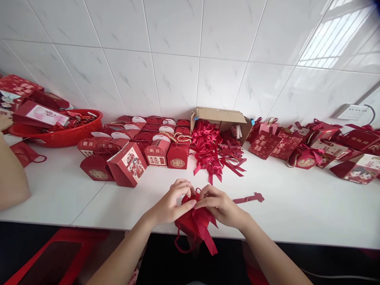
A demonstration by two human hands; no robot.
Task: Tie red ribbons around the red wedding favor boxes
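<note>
A red gift box (184, 222) is at the table's front edge between my hands, with a red satin ribbon (206, 233) on top. Its ribbon tails and a thin cord handle hang down toward me. My left hand (173, 201) pinches the ribbon with thumb and fingers from the left. From the right, my right hand (221, 206) closes its fingertips on the same ribbon, the two hands almost touching. The exact shape of the ribbon under the fingertips is hidden. Just right of my right hand lies a flat dark-red paper strip (251, 198) with a flower-shaped end.
Rows of red gift boxes (127, 164) stand behind to the left. An open cardboard box (221, 114) spills red ribbon bows (208, 146). More decorated boxes (287, 146) line the right. A red basin (71, 134) holds packets; another person's arm (13, 174) is far left.
</note>
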